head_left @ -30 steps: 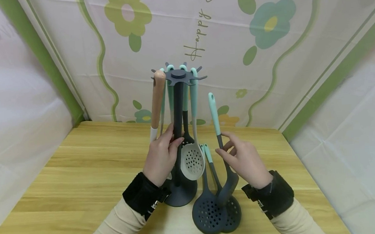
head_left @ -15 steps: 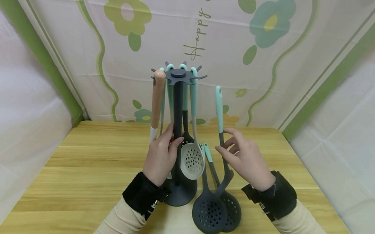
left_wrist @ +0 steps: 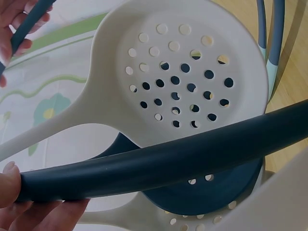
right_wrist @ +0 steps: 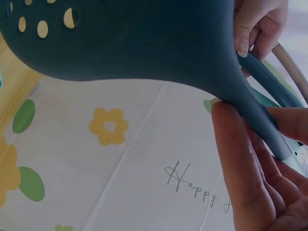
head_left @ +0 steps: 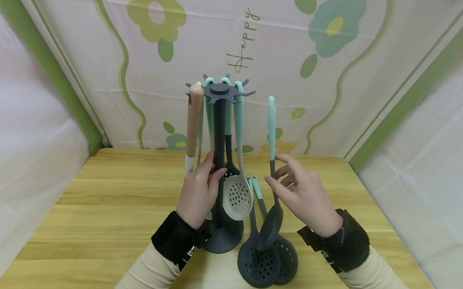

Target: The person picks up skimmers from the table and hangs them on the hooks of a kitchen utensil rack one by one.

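My left hand (head_left: 200, 188) grips the dark pole (head_left: 220, 132) of a utensil stand, thumb across its front. The pole crosses the left wrist view, with a light grey slotted spoon (left_wrist: 110, 48) hanging behind it. My right hand (head_left: 303, 191) pinches the dark shaft of a perforated utensil (head_left: 272, 126) just below its mint handle. It hangs upright, handle up, right of the stand. Its broad dark head (right_wrist: 144, 48) fills the top of the right wrist view, showing a few round holes. Below it lie two dark skimmers (head_left: 255, 273) with mint handles, partly overlapping.
Several utensils hang from the stand's hooked top (head_left: 220, 90), one with a wooden handle (head_left: 195, 120). The stand's round base (head_left: 223, 240) rests on the wooden table (head_left: 113, 227). A flower-printed cloth (head_left: 273, 40) rises behind the table's back edge.
My right hand has raised the perforated utensil slightly, moved it a little right and turned it about its shaft. The left hand stays on the pole.
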Available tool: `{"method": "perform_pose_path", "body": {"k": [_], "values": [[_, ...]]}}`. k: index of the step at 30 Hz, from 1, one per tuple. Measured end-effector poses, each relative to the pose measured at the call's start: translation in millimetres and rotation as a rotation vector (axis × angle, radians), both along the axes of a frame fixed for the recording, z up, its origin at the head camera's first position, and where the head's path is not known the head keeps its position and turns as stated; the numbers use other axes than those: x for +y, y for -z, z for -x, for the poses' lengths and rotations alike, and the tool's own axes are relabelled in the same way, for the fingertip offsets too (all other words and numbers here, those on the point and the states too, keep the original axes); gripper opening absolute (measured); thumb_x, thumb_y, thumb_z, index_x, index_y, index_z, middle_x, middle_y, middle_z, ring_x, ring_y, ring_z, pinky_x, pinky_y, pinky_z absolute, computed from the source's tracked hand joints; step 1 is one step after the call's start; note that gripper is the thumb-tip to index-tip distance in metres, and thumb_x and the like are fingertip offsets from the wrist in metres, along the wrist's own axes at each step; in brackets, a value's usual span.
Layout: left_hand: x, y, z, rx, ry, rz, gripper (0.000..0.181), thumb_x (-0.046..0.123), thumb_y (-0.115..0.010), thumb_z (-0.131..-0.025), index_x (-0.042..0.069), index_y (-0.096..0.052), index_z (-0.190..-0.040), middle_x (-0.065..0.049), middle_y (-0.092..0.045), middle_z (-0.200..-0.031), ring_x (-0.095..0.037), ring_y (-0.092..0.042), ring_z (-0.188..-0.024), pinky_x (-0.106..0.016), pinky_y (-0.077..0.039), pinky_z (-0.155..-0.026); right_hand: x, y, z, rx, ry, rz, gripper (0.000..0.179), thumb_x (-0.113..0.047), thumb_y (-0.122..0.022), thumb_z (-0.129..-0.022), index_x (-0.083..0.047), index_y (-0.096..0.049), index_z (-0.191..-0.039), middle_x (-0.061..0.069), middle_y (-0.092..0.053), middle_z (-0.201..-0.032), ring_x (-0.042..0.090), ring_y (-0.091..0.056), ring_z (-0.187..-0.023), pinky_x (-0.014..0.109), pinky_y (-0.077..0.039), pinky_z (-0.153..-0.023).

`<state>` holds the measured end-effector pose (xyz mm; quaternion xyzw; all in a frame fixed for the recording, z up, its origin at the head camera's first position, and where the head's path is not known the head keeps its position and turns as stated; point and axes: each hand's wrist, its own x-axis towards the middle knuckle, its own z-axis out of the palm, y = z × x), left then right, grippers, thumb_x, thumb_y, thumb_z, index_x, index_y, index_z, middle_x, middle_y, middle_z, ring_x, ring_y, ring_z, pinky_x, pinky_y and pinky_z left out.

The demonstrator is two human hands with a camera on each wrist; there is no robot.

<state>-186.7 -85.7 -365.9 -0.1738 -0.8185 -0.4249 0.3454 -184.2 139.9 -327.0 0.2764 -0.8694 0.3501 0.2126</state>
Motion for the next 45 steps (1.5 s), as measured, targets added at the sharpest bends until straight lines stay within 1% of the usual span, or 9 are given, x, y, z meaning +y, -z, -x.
{"method": "perform_pose_path", "body": {"k": [8,15,25,32,45], "values": [[0.2,0.0,0.1,-0.003,-0.003,0.001,0.036,0.01,-0.062,-0.096,-0.007,-0.061,-0.127,-0.019,-0.074,-0.103,-0.028,-0.073,-0.09,-0.042,-0.063,-0.071,-5,-6.0,-2.7,0.068,-0.038,0.016,0.045,-0.007,-0.072,-0.088,0.008,-0.06,-0.129,0.011,-0.073,-0.084,0.012,-0.068,-0.062,0.033,-0.06,-0.055],[-0.1,1.3,0.4,0.0,-0.005,0.001,0.037,0.01,-0.062,-0.096,-0.008,-0.06,-0.128,-0.019,-0.074,-0.104,-0.028,-0.073,-0.09,-0.041,-0.063,-0.07,-10,-12.7,-6.5,0.079,-0.055,0.03,0.045,-0.004,-0.073,-0.086,0.008,-0.061,-0.127,0.012,-0.073,-0.083,0.012,-0.069,-0.062,0.03,-0.061,-0.055],[-0.6,0.9,1.1,0.005,-0.005,0.002,0.036,0.01,-0.062,-0.096,-0.008,-0.06,-0.127,-0.019,-0.074,-0.104,-0.028,-0.073,-0.091,-0.042,-0.063,-0.072,-15,-19.5,-6.0,0.132,-0.103,0.006,0.042,-0.004,-0.073,-0.086,0.006,-0.063,-0.126,0.011,-0.073,-0.083,0.012,-0.068,-0.06,0.034,-0.06,-0.055],[-0.7,-0.6,1.2,0.011,-0.006,0.004,0.036,0.011,-0.062,-0.096,-0.008,-0.061,-0.127,-0.019,-0.074,-0.103,-0.028,-0.073,-0.091,-0.042,-0.063,-0.073,-16,-22.7,-4.4,0.132,-0.114,0.011,0.043,-0.007,-0.074,-0.086,0.005,-0.063,-0.126,0.009,-0.073,-0.083,0.011,-0.067,-0.059,0.035,-0.06,-0.054],[-0.7,1.5,1.8,0.017,0.002,0.0,0.036,0.01,-0.062,-0.096,-0.008,-0.06,-0.127,-0.019,-0.074,-0.104,-0.029,-0.073,-0.093,-0.042,-0.063,-0.075,-18,-24.7,-2.5,0.159,-0.117,-0.009,0.043,-0.007,-0.075,-0.085,0.005,-0.063,-0.126,0.009,-0.073,-0.081,0.011,-0.067,-0.058,0.033,-0.059,-0.053]]}}
